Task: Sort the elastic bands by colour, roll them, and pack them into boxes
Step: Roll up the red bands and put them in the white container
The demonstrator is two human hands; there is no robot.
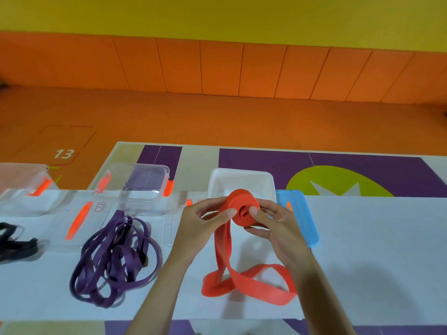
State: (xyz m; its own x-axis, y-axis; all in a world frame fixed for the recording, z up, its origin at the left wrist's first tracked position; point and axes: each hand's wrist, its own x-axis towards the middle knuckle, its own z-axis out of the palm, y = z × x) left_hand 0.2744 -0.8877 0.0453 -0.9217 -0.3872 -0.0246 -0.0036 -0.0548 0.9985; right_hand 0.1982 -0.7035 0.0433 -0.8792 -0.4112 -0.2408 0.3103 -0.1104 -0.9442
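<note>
Where left hand [200, 222] pinches, red band [239, 201] half-coiled

Yellow wall [217, 15] up top, orange padded panels [217, 68] under it, orange floor [217, 117] with a white 13 [64, 154] mid left, my white desk [362, 238] along the bottom.

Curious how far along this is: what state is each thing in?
Red elastic band: partly rolled, tail loose.
Left hand: grips the band.
Right hand: grips the band.
Purple elastic bands: loose, tangled heap.
Black elastic bands: loose.
Clear plastic box: open.
White plastic box: open.
Blue plastic lid: off.
</note>
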